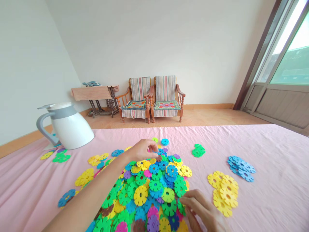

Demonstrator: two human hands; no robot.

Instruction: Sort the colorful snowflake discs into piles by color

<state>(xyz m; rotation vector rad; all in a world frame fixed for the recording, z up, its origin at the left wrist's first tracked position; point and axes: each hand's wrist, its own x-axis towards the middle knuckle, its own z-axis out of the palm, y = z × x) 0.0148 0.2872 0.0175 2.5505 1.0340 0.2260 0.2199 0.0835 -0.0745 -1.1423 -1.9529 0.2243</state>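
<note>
Multicoloured plastic snowflake discs [154,190] heaped on a pink sheet [272,193]. Left hand [142,149] pinches at the heap's far edge, hold unclear; right hand [202,209], loosely open, rests against its near side, apparently empty.

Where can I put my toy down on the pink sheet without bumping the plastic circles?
The widest bare part of the pink sheet is right of the blue circles and yellow circles. A smaller bare patch lies between the green circles and the blue circles. It's most crowded at the big circle pile, beside the left hand and right hand.
</note>
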